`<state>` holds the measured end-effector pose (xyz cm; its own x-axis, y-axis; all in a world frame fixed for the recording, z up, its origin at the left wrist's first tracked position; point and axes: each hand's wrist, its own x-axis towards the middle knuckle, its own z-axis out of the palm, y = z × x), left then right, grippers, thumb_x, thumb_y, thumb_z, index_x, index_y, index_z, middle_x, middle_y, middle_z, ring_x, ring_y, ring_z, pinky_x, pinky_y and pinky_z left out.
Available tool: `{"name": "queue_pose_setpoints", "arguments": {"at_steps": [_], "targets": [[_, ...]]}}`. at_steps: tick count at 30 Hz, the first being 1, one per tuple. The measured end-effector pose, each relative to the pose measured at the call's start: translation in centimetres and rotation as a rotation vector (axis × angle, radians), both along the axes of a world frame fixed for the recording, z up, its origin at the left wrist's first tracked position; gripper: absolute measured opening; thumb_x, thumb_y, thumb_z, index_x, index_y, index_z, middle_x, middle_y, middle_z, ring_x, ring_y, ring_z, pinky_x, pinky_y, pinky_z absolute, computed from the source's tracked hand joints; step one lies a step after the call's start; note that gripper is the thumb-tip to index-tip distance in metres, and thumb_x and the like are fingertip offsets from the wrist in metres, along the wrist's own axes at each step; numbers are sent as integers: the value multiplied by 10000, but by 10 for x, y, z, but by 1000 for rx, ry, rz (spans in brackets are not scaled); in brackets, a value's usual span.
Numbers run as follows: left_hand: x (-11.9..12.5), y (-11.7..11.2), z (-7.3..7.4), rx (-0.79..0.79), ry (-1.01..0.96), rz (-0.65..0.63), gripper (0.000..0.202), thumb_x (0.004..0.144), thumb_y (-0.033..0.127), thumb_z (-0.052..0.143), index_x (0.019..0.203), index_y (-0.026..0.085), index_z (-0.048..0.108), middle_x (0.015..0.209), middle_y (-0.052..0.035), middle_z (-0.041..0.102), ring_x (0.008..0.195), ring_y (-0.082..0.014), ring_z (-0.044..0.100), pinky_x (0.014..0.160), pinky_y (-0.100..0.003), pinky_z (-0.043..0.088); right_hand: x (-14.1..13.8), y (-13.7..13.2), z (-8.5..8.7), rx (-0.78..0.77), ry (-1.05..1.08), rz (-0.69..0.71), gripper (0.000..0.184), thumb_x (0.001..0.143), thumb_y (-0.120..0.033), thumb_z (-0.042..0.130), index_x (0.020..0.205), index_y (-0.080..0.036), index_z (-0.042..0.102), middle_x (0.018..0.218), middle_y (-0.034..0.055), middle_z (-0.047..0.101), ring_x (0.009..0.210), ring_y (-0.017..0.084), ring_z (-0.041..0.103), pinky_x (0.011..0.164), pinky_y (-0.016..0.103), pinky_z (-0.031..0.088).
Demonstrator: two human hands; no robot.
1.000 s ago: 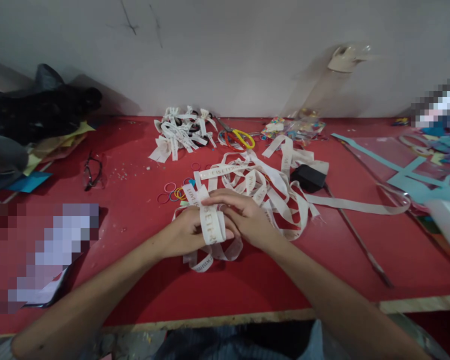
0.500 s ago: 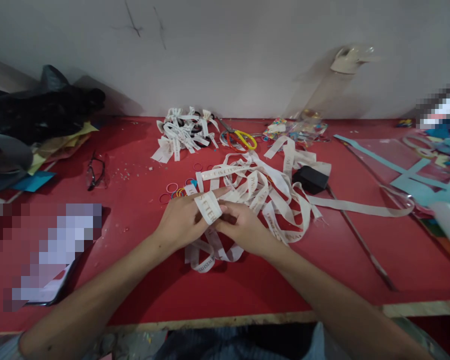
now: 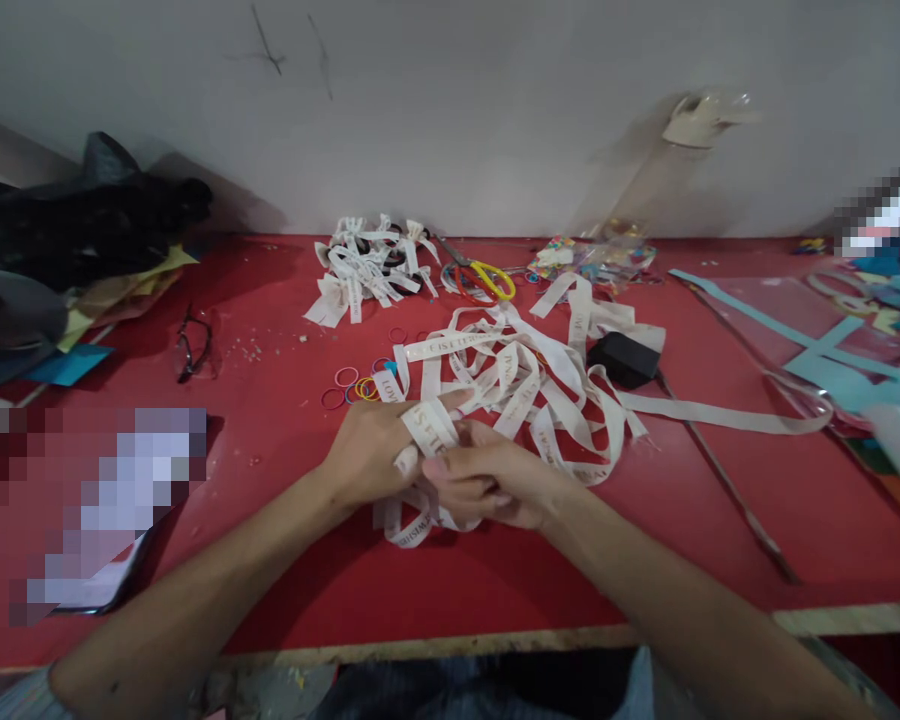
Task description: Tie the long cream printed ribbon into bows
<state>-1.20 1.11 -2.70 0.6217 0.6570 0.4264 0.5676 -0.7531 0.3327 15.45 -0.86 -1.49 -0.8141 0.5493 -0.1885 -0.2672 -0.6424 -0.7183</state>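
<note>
A long cream ribbon (image 3: 540,385) with gold printed letters lies tangled on the red table (image 3: 285,560). One stretch of it is wound around the fingers of my left hand (image 3: 371,450), which is closed on it. My right hand (image 3: 487,475) is closed too, pinching the same ribbon right beside the left fingers. Loose loops hang under both hands.
A heap of tied ribbon bows (image 3: 367,265) lies at the back. Scissors (image 3: 480,280) with yellow and red handles, coloured rubber bands (image 3: 356,385), a small black box (image 3: 622,358), eyeglasses (image 3: 191,345), a thin stick (image 3: 727,480), blue paper pieces (image 3: 840,355) and a black bag (image 3: 82,215) surround them.
My right hand slid from over the wrapped ribbon down to the near side and pinched it. The wrap shifted up onto my left fingers.
</note>
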Motion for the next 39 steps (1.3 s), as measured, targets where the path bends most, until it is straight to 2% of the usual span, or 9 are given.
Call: {"name": "queue_pose_setpoints", "arguments": {"at_steps": [4, 9, 16, 19, 24, 27, 31, 36, 39], "targets": [[-4, 8, -5, -16, 61, 204, 403, 770, 217, 421, 1102, 159, 643, 598, -33, 656, 488, -138, 559, 501, -218, 401, -5, 2, -4, 194, -246, -254, 180, 789, -289, 627, 875, -178, 515, 417, -144, 304, 324, 18, 184, 346, 160, 141], [-6, 6, -2, -113, 124, 338, 409, 738, 190, 443, 1099, 163, 634, 645, -49, 669, 573, -175, 601, 569, -251, 428, -6, -5, -10, 784, -635, -635, 372, 761, -344, 663, 1046, -217, 459, 579, -101, 396, 510, 60, 392, 508, 185, 326], [-1, 1, 2, -141, 271, 184, 225, 741, 224, 472, 843, 167, 664, 738, -49, 680, 620, -181, 602, 533, -248, 367, -3, -6, -13, 1315, -770, -488, 130, 856, -338, 569, 841, -208, 566, 659, -47, 505, 560, 68, 431, 562, 215, 322], [2, 2, 0, -142, 238, 157, 176, 747, 180, 464, 756, 172, 639, 767, -31, 677, 626, -156, 596, 520, -229, 339, -1, -5, -8, 1213, -691, -530, 147, 880, -302, 531, 776, -198, 546, 669, -35, 521, 580, 74, 442, 578, 222, 332], [2, 4, 0, -134, 212, 114, 168, 714, 107, 436, 624, 158, 569, 593, -7, 590, 517, -116, 504, 502, -224, 293, 2, 0, -5, 481, -191, -441, 202, 892, -361, 495, 768, -205, 463, 525, -92, 391, 388, 43, 360, 410, 188, 271], [0, 5, 0, -147, 174, 136, 163, 699, 96, 430, 612, 156, 553, 550, -3, 561, 487, -108, 463, 502, -221, 289, 2, 5, -7, 264, -11, -417, 233, 873, -341, 532, 718, -191, 444, 491, -107, 353, 348, 22, 332, 378, 172, 207], [-1, 7, -1, -207, 207, 195, 158, 711, 134, 447, 600, 153, 559, 509, -7, 552, 466, -113, 453, 492, -223, 279, -1, 6, -8, 308, -51, -415, 211, 862, -324, 558, 727, -182, 480, 485, -97, 404, 367, 27, 395, 386, 168, 245], [1, 7, 2, -242, 296, 313, 181, 717, 142, 440, 621, 156, 592, 573, -37, 623, 521, -142, 525, 518, -238, 312, -1, 9, -8, 387, -298, -667, 191, 860, -361, 545, 782, -197, 486, 552, -84, 461, 414, 38, 441, 430, 175, 349], [3, 5, 6, -241, 324, 311, 173, 692, 121, 445, 649, 160, 608, 627, -52, 660, 568, -155, 569, 526, -239, 334, 0, 9, -8, 475, -377, -686, 216, 872, -429, 497, 902, -215, 483, 653, -61, 504, 447, 50, 457, 452, 195, 388]]}}
